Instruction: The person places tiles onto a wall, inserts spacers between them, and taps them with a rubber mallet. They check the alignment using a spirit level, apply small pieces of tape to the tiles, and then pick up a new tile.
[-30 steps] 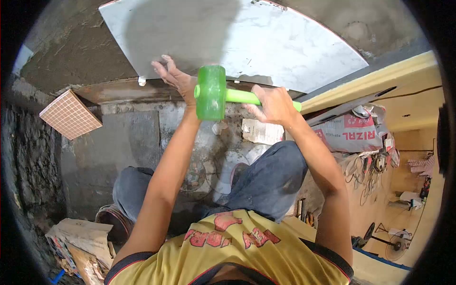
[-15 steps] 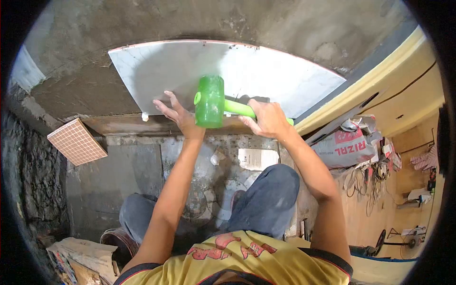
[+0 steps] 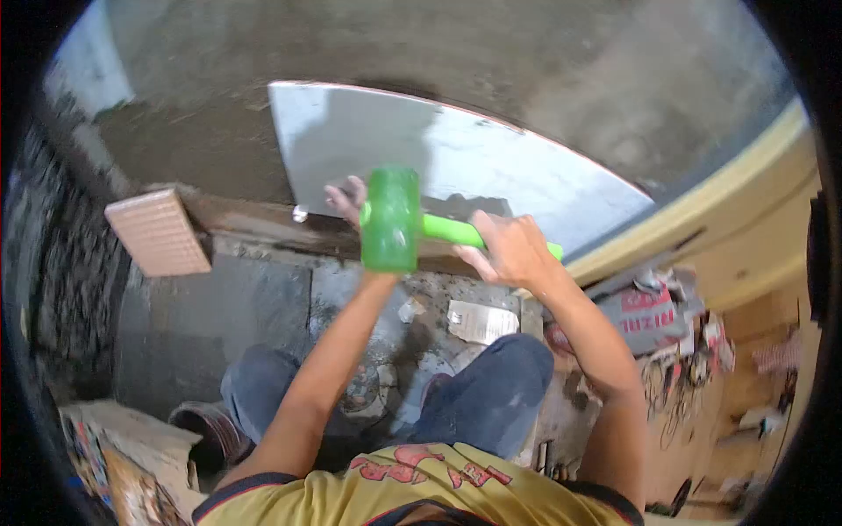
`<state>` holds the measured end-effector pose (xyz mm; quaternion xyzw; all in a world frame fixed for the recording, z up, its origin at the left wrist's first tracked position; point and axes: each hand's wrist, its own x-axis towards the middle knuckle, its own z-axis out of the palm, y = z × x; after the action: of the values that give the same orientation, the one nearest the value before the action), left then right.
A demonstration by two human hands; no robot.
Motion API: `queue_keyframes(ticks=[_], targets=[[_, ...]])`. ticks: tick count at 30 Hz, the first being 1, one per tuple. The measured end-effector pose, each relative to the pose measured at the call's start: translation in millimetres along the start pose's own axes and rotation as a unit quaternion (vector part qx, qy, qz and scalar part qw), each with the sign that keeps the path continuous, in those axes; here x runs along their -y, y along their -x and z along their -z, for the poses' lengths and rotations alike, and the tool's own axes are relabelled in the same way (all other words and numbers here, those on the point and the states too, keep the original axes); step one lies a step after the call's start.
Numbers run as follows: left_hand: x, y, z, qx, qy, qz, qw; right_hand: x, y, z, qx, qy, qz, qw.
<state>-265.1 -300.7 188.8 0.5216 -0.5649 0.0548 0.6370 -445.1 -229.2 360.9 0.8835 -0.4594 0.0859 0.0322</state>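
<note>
My right hand (image 3: pixel 511 249) is wrapped round the bright green handle of a rubber mallet (image 3: pixel 392 219). Its green cylindrical head hangs in front of my left wrist and covers part of my left hand (image 3: pixel 347 200). The visible left fingers are spread at the lower edge of a large white marbled tile (image 3: pixel 526 167). This tile stands against the rough cement wall (image 3: pixel 491 53), and shadows of the mallet and arm fall on its face. A small white spacer (image 3: pixel 300 213) sits at the tile's lower left corner.
A smaller tile (image 3: pixel 160 233), ribbed back showing, leans at the left. On the right are a yellow door frame (image 3: pixel 754 184) and a cement bag (image 3: pixel 649 320). A torn paper piece (image 3: pixel 481 322) lies before my knees, with a bucket (image 3: pixel 209 431) at lower left.
The mallet and my right hand sit a little lower in view, the head drawn back toward me. My left hand stays by the tile's lower edge. The whole view has shifted and tilted slightly.
</note>
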Motion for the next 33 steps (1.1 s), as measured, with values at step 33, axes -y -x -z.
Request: queue_keyframes(ticks=[33], targets=[[6.8, -16.4, 12.7, -0.042, -0.013, -0.022, 0.999, 16.9, -5.4, 2.1, 0.010, 0.065, 0.031, 0.997]])
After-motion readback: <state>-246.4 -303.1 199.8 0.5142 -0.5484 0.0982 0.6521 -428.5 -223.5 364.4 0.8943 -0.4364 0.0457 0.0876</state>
